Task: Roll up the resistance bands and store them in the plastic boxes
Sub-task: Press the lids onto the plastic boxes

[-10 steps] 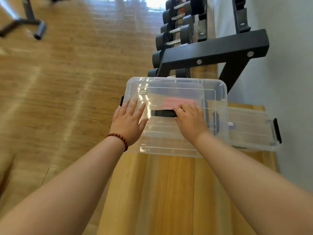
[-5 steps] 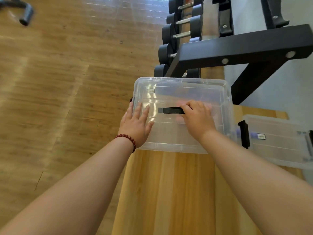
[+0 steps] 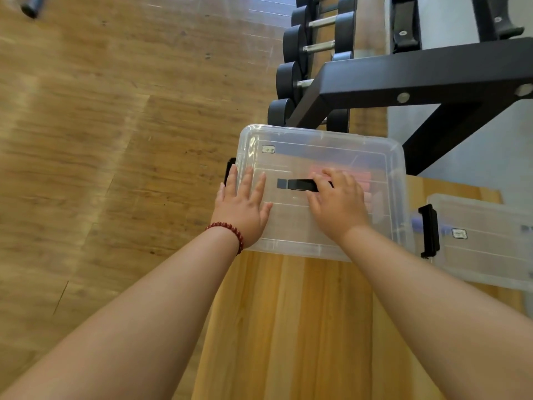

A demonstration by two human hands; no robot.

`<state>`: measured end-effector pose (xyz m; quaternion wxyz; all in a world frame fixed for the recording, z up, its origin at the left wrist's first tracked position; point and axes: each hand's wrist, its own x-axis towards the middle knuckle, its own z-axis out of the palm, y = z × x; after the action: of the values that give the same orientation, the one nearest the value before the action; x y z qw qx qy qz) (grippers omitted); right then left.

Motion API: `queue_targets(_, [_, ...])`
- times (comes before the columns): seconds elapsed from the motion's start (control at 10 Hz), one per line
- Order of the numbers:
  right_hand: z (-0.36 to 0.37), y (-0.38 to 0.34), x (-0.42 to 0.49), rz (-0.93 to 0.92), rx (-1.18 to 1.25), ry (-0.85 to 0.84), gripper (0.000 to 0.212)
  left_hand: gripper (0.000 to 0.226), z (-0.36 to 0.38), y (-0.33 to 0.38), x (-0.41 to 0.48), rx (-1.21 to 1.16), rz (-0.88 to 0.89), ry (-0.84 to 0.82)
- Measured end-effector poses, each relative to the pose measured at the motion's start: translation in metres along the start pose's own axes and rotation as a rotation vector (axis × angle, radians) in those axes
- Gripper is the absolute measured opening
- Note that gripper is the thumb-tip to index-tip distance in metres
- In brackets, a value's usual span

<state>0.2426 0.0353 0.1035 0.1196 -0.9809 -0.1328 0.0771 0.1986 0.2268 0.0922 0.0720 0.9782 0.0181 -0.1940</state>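
A clear plastic box (image 3: 340, 151) with its lid on stands on the wooden bench (image 3: 288, 327). Through the lid a pink rolled band (image 3: 360, 176) shows faintly. My left hand (image 3: 245, 206) lies flat on the left part of the lid, fingers straight. My right hand (image 3: 337, 203) rests on the middle of the lid, its fingers curled over the black handle (image 3: 300, 185). A second clear box (image 3: 487, 249) with a black side latch (image 3: 429, 230) sits to the right on the bench.
A black dumbbell rack (image 3: 403, 79) with several dumbbells (image 3: 291, 79) stands just behind the box. A pale wall (image 3: 490, 157) is at the right. Wooden floor (image 3: 101, 140) stretches to the left of the bench.
The view has shifted so the second box now lies apart at the right. Both hands stay on the lid of the near box, the right one still over the black handle.
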Motion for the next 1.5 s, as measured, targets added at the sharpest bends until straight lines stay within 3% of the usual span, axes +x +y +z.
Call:
queue_targets(0.2, [0.017, -0.041, -0.002, -0.013, -0.104, -0.153, 0.064, 0.057, 0.000, -0.003, -0.003, -0.137, 0.021, 0.034])
queue_targets(0.3, [0.021, -0.042, -0.001, 0.010, -0.151, -0.193, 0.065, 0.055, 0.001, -0.010, -0.006, -0.386, 0.031, 0.166])
queue_targets(0.4, [0.022, -0.041, -0.001, 0.012, -0.157, -0.200, 0.065, 0.063, 0.001, -0.017, -0.002, -0.464, -0.129, 0.196])
queue_targets(0.5, [0.024, -0.042, 0.001, 0.018, -0.158, -0.200, 0.065, 0.066, 0.000, -0.018, 0.004, -0.689, -0.266, 0.057])
queue_targets(0.6, [0.025, -0.042, 0.002, 0.023, -0.167, -0.194, 0.065, 0.065, 0.003, -0.019, 0.006, -0.825, -0.265, 0.086])
queue_targets(0.8, [0.028, -0.042, 0.001, 0.024, -0.175, -0.171, 0.064, 0.071, 0.006, -0.019, 0.000, -0.629, -0.311, 0.235])
queue_targets(0.9, [0.028, -0.043, 0.001, 0.028, -0.171, -0.174, 0.064, 0.074, 0.005, -0.017, -0.001, -0.652, -0.305, 0.284])
queue_targets(1.2, [0.030, -0.043, 0.002, 0.031, -0.176, -0.163, 0.063, 0.060, 0.005, -0.010, -0.003, -0.544, -0.219, 0.318])
queue_targets(1.4, [0.029, -0.042, 0.000, 0.026, -0.163, -0.160, 0.062, 0.062, 0.007, -0.004, -0.002, -0.399, -0.200, 0.280])
queue_targets(1.5, [0.026, -0.039, -0.003, 0.002, -0.054, -0.102, 0.060, 0.069, 0.003, 0.001, -0.002, -0.126, -0.220, 0.256])
